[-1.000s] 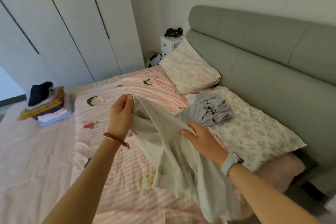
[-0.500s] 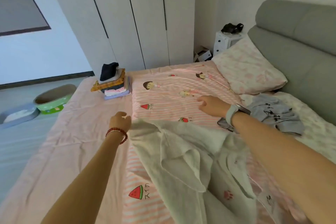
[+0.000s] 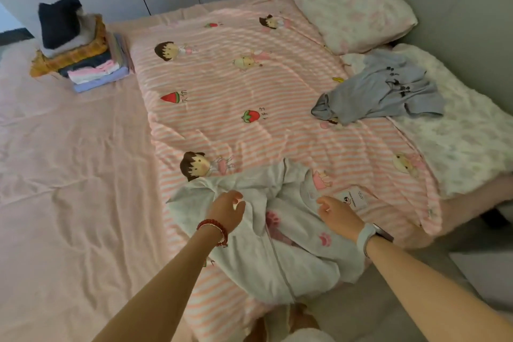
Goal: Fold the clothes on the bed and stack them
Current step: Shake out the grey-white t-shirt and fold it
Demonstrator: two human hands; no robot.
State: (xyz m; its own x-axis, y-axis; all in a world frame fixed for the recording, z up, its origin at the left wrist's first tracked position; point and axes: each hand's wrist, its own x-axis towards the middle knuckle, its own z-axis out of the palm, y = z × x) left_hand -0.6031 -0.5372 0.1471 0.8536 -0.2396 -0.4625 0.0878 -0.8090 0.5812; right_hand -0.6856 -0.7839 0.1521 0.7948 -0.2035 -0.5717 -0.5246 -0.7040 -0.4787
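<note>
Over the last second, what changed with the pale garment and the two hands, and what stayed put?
The pale garment, held up in both hands a second ago, now lies crumpled on the striped quilt at the near edge. The left hand grips a fold of it; the right hand rests on it, grip unclear. The grey shirt stays unfolded by the pillow, and the folded stack is untouched.

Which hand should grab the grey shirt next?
Probably the right hand: the grey shirt lies crumpled on that side of the bed, nearer it than the left hand.
</note>
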